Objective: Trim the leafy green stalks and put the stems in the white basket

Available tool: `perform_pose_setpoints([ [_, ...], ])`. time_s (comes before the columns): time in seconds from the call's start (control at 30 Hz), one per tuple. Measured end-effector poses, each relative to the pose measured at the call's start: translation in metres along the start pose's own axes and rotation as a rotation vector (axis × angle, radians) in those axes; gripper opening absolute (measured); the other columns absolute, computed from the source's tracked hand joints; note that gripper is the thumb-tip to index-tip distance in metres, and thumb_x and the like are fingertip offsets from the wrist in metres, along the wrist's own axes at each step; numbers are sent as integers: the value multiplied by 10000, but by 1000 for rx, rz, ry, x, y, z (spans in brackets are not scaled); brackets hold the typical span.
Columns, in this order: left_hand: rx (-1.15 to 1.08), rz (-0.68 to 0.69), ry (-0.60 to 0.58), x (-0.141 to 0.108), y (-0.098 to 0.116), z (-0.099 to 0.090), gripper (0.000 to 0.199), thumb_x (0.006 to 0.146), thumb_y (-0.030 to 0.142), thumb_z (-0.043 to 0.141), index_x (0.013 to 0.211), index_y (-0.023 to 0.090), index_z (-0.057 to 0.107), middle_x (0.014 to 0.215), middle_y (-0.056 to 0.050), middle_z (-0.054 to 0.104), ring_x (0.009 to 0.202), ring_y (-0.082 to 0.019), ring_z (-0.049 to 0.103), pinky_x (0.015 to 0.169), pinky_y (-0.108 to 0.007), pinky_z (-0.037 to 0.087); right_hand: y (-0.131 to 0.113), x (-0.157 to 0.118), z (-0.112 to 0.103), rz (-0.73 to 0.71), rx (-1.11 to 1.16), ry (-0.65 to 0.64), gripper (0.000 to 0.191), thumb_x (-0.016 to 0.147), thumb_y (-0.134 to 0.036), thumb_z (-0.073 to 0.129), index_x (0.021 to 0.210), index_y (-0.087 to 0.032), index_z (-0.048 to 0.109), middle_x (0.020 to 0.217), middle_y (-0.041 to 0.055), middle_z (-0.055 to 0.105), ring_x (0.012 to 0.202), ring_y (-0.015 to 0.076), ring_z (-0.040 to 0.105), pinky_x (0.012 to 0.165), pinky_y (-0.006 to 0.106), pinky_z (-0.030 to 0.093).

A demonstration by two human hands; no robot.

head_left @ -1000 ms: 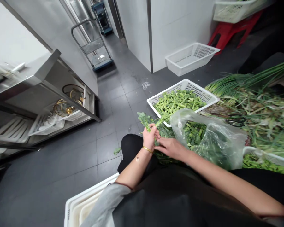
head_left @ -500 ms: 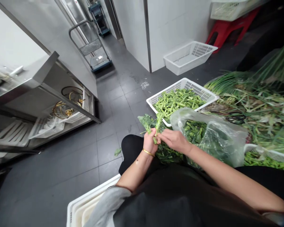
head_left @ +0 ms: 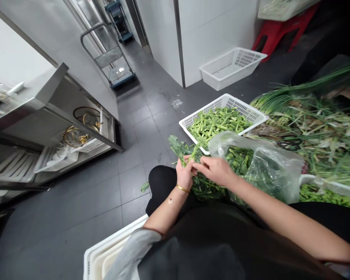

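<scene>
My left hand (head_left: 184, 175) is closed around a leafy green vegetable stalk (head_left: 194, 151), which points up and away from me; broad leaves (head_left: 177, 146) stick out beside it. Close against the left thumb, my right hand (head_left: 217, 171) has its thumb and forefinger pinched together at the stalk's lower part. Whatever lies between those right fingertips is too small to make out. Just beyond my hands stands a white basket (head_left: 187, 133) of cut green stems (head_left: 218, 122). Under my right forearm an open clear plastic bag (head_left: 277, 175) holds more leafy greens (head_left: 239, 161).
Spring onions (head_left: 315, 120) are heaped at right, with black-handled scissors (head_left: 288, 144) among them. Another white basket (head_left: 230, 74) stands by the wall near a red stool (head_left: 282, 35). A steel shelf unit (head_left: 84, 134) and a trolley (head_left: 121, 74) are at left. A loose leaf (head_left: 144, 187) lies on the floor.
The stalk has tilted a little to the right in my left hand. My right fingertips have shifted slightly at its lower end. Spring onions at far right have swung lower.
</scene>
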State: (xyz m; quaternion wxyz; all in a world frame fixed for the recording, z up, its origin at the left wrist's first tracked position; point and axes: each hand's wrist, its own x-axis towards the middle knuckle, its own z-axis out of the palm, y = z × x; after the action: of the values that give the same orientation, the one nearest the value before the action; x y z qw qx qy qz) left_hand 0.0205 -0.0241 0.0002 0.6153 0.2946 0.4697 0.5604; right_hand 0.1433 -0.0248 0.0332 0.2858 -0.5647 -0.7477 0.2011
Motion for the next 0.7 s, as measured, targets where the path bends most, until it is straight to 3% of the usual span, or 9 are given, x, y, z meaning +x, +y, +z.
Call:
perform_pose_setpoints([
  [0.1,147,84,-22,-5,-4,-3,394,659,369,768,928,170,561,511,70,494,409,-61,419,443,-201,335,14,20,-5,174,64,-48,473,830,-556,496,518,-202,464,465,-24,492,456,104,413,482,234,278],
  [0.17,185,101,-16,-8,-7,-4,384,676,361,758,947,178,558,527,65,507,427,-68,433,469,-208,356,17,29,0,168,77,18,465,860,-495,457,498,-204,430,457,-18,477,462,104,401,488,236,290],
  [0.23,198,103,-15,-8,-9,-5,355,689,358,747,930,182,555,535,64,507,434,-67,429,476,-206,357,13,24,8,22,34,127,420,884,-397,416,514,-201,454,497,2,512,494,112,425,516,246,312],
  [0.3,185,106,-7,-5,-9,-7,333,682,352,751,884,182,549,570,55,525,467,-66,445,497,-201,370,3,8,15,-236,-24,156,372,877,-328,412,541,-196,506,554,26,556,545,128,472,558,261,334],
  [0.37,156,111,38,-2,-6,-10,333,684,361,748,869,187,533,603,51,535,481,-65,446,506,-200,375,-4,-9,17,-441,-16,29,352,869,-310,431,555,-196,545,574,30,580,567,137,506,576,268,345],
  [0.4,153,115,60,0,-4,-12,337,691,369,742,883,191,528,613,51,537,478,-65,442,503,-202,374,-4,-15,16,-449,10,-56,345,865,-331,452,566,-199,563,568,22,585,555,136,511,565,266,344],
  [0.5,202,171,72,-1,0,-14,332,707,377,729,922,198,550,678,25,581,525,-83,484,526,-212,391,7,-9,7,-92,177,-229,384,858,-470,482,600,-204,584,521,-8,578,476,120,498,501,243,337],
  [0.6,203,189,35,-6,1,-10,340,672,374,756,900,196,577,819,-22,642,653,-112,550,567,-215,415,24,18,1,278,350,-235,483,852,-570,441,568,-192,540,465,-11,551,437,121,500,484,238,362],
  [0.7,83,26,-46,-9,1,-2,389,675,442,734,897,182,548,728,-14,637,499,-86,497,442,-207,331,27,31,2,213,217,-109,473,874,-513,433,538,-188,508,481,14,547,455,123,487,488,246,345],
])
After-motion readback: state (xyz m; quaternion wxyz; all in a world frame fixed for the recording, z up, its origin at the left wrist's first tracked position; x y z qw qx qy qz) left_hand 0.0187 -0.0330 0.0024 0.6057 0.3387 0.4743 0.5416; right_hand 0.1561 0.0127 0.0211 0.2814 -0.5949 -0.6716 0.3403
